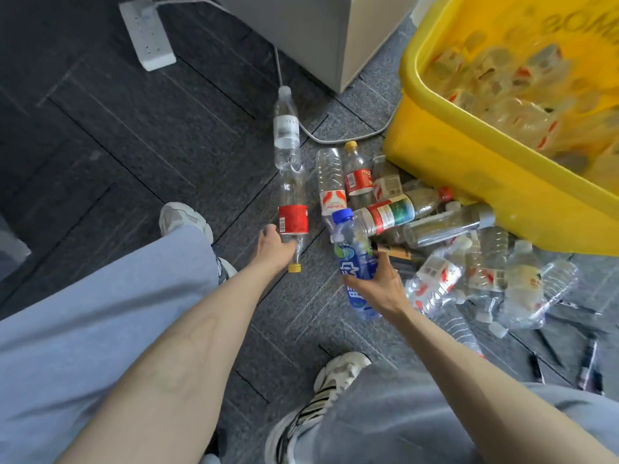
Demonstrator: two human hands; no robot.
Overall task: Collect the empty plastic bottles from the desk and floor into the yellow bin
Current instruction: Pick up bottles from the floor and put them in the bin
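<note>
Two bottles held: my left hand grips yellow-capped red-label bottle; right hand grips blue-label bottle, lettering illegible.

The floor is dark grey carpet tile laid in angled strips, turning a lighter speckled grey just beyond the left hand's grip. Far ahead and left of that grip lies a white power strip, and straight ahead stands a light grey cabinet with a pale cable trailing past its foot. Dark pens lie scattered well right of the right hand's grip, in soft, even light.
</note>
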